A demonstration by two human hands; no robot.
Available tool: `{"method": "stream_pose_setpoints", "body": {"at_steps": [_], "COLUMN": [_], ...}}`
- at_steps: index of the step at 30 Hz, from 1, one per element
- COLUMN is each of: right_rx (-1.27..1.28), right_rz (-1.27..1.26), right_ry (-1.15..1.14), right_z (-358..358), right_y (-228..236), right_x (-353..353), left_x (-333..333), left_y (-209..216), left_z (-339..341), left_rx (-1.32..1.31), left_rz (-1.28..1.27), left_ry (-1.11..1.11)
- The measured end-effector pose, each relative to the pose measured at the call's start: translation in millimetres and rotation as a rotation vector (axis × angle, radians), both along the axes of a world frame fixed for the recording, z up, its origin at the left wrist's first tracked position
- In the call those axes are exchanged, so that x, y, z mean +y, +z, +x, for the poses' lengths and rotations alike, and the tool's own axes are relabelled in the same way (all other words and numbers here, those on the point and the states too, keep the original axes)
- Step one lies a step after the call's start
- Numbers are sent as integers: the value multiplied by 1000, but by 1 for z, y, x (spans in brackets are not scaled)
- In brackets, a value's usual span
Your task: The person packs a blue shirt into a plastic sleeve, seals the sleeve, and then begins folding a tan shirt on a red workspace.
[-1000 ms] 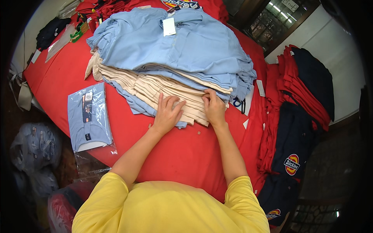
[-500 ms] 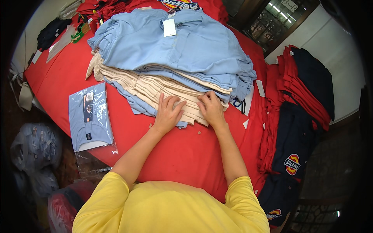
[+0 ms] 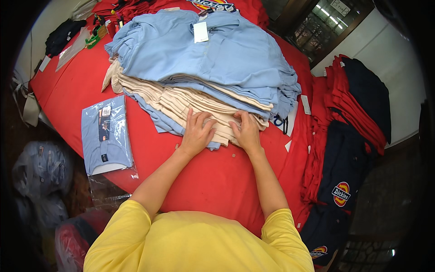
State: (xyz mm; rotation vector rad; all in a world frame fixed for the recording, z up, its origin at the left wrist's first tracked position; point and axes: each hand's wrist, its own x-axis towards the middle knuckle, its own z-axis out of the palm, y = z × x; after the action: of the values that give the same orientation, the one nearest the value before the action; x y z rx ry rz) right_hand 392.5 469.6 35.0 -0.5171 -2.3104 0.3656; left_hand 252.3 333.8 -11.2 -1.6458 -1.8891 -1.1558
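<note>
A thick stack of garments lies in front of me, with light blue shirts (image 3: 181,54) on top and layers of cream shirts (image 3: 181,100) fanned out towards me below. A white hang tag (image 3: 200,32) rests on the uppermost blue shirt. My left hand (image 3: 198,135) lies on the near edges of the cream layers, fingers spread. Beside it, my right hand (image 3: 248,136) touches the same layers near their right end, its fingers bent and the thumb apart from the forefinger. Neither hand lifts any cloth.
A red cloth (image 3: 204,181) covers the table. On the left lies a blue shirt in a clear bag (image 3: 106,136). Red garments (image 3: 346,97) and dark navy ones (image 3: 344,158) are piled along the right edge. Bagged clothes (image 3: 43,170) stand at the lower left. Green-handled snips (image 3: 94,40) lie far left.
The thumb and forefinger of my right hand have moved slightly apart at the cream layers. My left hand stays nearly where it was. The whole view has shifted a little.
</note>
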Motion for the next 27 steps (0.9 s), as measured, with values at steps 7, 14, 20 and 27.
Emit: {"method": "stream_pose_setpoints", "body": {"at_steps": [7, 14, 20, 27], "right_rx": [-32, 9, -108, 61], "right_rz": [-12, -70, 143, -71], "right_ry": [7, 15, 104, -86], "right_z": [8, 9, 11, 11], "right_y": [-5, -3, 8, 10], "right_x": [12, 11, 4, -3], "left_x": [1, 2, -5, -29], "left_y": [-3, 0, -4, -3], "left_z": [0, 1, 0, 2], "left_rx": [-4, -15, -32, 30], "left_rz": [-14, -5, -21, -99], "left_ry": [0, -5, 2, 7]}}
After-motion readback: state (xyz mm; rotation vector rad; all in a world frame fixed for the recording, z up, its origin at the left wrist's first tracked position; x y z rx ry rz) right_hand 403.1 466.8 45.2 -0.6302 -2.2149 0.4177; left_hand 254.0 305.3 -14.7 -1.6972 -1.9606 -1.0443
